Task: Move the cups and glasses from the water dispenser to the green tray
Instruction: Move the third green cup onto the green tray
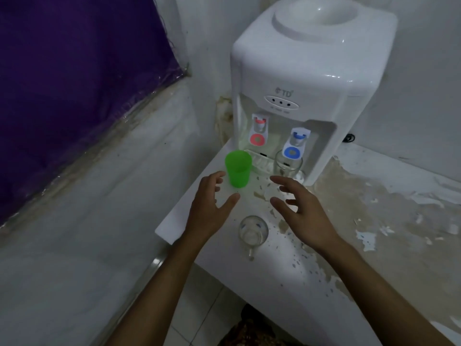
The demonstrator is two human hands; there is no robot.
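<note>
Green plastic cup (pixel 238 168) stands upright on the white counter (pixel 279 260), in front of the dispenser (pixel 299 78) under its red tap (pixel 259 127). The left hand (pixel 212 211) reaches toward it with fingers (pixel 216 178) spread wide, their tips just beside the cup's lower left side; whether they touch is unclear. It holds nothing. The right hand (pixel 303 211) hangs with fingers splayed and curled loosely, empty, near a clear glass (pixel 287 164) that stands under the blue tap (pixel 296 143). A clear glass mug (pixel 253 232) sits on the counter between the two wrists, its handle toward the person.
</note>
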